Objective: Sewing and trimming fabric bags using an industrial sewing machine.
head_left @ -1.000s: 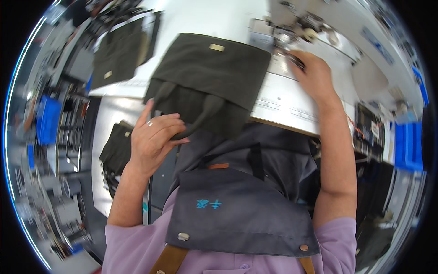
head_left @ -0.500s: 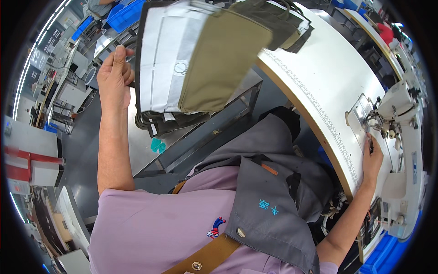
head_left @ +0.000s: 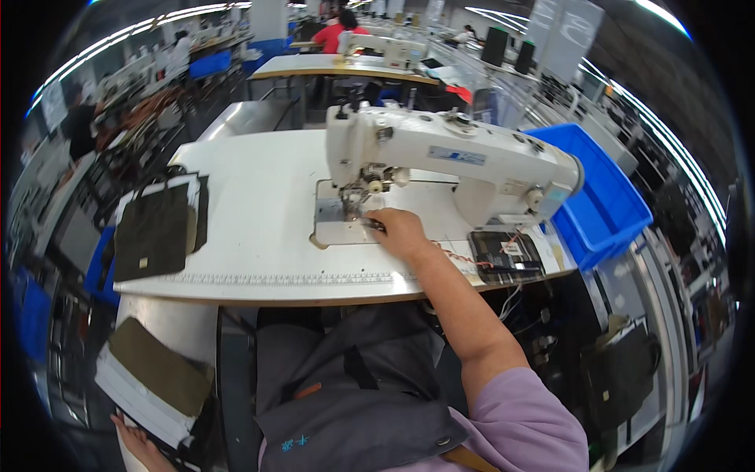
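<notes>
At the lower left, my left hand is at the edge of an olive-and-white fabric panel, its fingers closed on the border and partly hidden. The panel lies tilted over darker cloth pieces on a metal side table. My right hand rests beside the needle area of a white sewing machine, closed around a small dark tool mostly covered by the fingers. Under the presser foot is the metal needle plate, with no cloth visible on it.
Dark olive bag pieces with handles lie at the tabletop's left end. A blue bin stands behind the machine's right end. Threads and a dark tray lie right of my hand. Another dark bag piece sits lower right.
The view has swung toward the sewing machine, now in the middle. My left hand and the fabric panel appear lower left; my right hand remains by the needle.
</notes>
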Demonstrator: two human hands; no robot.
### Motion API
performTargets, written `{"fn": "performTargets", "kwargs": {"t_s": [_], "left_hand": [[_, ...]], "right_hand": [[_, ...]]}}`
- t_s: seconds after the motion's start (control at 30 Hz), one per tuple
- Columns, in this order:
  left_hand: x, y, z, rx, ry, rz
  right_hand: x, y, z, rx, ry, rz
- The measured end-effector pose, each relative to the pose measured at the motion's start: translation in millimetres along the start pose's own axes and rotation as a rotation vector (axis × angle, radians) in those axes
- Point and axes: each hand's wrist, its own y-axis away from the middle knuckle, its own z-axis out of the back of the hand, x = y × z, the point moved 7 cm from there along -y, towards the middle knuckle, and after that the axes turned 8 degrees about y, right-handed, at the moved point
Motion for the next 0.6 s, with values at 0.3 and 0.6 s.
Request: {"fn": "performTargets", "kwargs": {"t_s": [0.3, 0.6], "left_hand": [[122, -45, -303, 0.796, -0.148, 0.305], [328, 237, -532, 1.449, -0.403, 0.84]], "right_hand": [[-17, 4, -14, -0.072, -0.023, -0.029], [-11, -16, -30, -0.068, 0.076, -0.051]]}}
